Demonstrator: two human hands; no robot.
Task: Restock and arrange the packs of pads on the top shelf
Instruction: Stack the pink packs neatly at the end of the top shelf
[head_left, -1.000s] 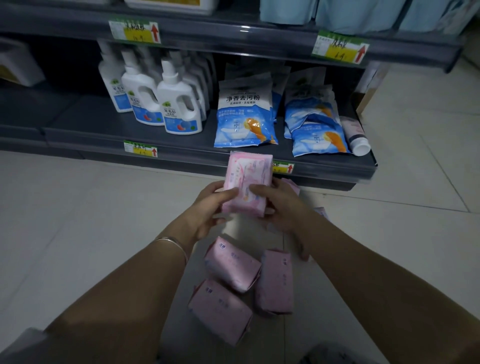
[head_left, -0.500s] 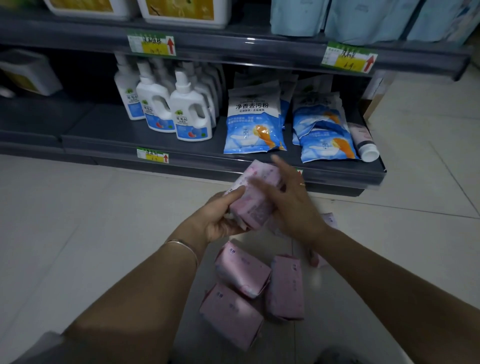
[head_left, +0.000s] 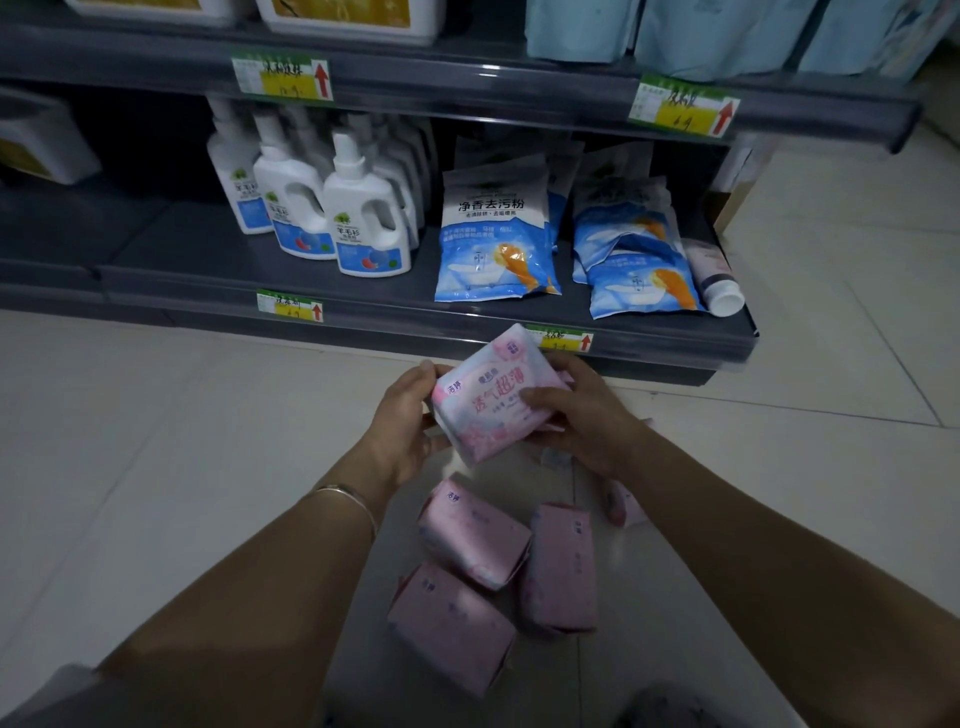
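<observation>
Head view. One pink pack of pads (head_left: 493, 400) is held up between both hands, tilted, with its printed face toward the camera. It is above the floor (head_left: 156, 467) and just in front of the lip of the bottom shelf (head_left: 197, 249).

Left hand (head_left: 405, 421): fingers are curled round the pack's left edge, with the thumb at its upper corner. A thin bracelet (head_left: 345, 499) is worn on that wrist.

Right hand (head_left: 587, 415): the thumb is laid across the printed face and the remaining fingers are wrapped behind the right edge. The pack is thus grasped from both sides.

Below the hands, three more pink packs (head_left: 472, 535) are lying on the floor, touching one another in a loose cluster. A fourth pink pack (head_left: 626, 506) is mostly hidden by the right forearm, so little of it can be made out.

Bottom shelf:
- White handled bottles (head_left: 366, 223) are stood in rows at left.
- Blue-and-white pouches (head_left: 493, 244) are propped upright at centre.
- A second lot of pouches (head_left: 634, 249) is slumped to their right.
- A small bottle (head_left: 714, 275) is laid on its side at the far right end.

Price tags (head_left: 289, 305) with red arrows are clipped to the shelf edges. On the shelf above (head_left: 467, 88), pale blue packs (head_left: 727, 31) are seen at right and white tubs (head_left: 337, 15) at left, both cut off by the frame. Lighting is dim.
</observation>
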